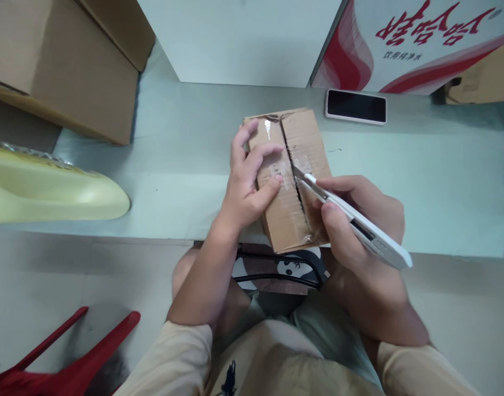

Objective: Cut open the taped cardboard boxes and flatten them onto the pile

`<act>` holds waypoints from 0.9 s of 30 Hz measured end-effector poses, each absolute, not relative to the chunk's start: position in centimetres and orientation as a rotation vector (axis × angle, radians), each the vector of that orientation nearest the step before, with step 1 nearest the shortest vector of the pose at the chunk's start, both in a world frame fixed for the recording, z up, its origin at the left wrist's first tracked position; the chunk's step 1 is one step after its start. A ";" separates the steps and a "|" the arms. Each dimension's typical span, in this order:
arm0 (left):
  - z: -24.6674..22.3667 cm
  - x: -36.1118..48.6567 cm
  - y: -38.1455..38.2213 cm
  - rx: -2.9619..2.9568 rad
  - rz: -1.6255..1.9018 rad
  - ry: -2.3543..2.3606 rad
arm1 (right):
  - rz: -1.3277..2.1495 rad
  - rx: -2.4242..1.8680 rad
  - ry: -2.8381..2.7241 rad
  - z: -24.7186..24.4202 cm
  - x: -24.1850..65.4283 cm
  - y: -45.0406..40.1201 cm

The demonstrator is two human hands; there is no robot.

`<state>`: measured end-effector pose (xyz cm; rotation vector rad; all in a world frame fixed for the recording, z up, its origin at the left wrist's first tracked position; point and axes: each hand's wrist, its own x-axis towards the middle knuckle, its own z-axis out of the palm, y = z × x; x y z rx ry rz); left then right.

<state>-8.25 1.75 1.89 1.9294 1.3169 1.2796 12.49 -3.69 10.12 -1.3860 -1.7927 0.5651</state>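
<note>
A small brown cardboard box (282, 220) lies near the table's front edge, with a dark seam between its two top flaps and clear tape across them. My left hand (249, 176) holds the box at its left side, thumb and bent fingers resting on the left flap. In my right hand (359, 220) is a white utility knife (371, 234), gripped with its blade out. The blade's tip is at the seam, around the middle of the box. Some fingers of both hands are hidden.
A phone (356, 106) lies behind the box, near a white and red carton (359, 49) and a plain white box (243, 44). Large cardboard boxes (87, 71) and a pale yellow object (70, 192) stand left. A red chair (78, 363) is on the floor.
</note>
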 end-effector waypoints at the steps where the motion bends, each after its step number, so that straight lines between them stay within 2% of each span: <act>1: 1.9 -8.2 1.7 1.925 1.281 1.314 | 0.568 -1.388 -1.795 10.2 12.5 -3.7; 21: 0.0 -8.5 2.8 1.972 1.401 1.171 | 0.704 -1.394 -1.863 12.4 14.0 -5.1; 27: 2.3 -8.1 1.4 2.037 1.391 1.262 | 0.598 -1.403 -1.876 13.0 14.0 -5.7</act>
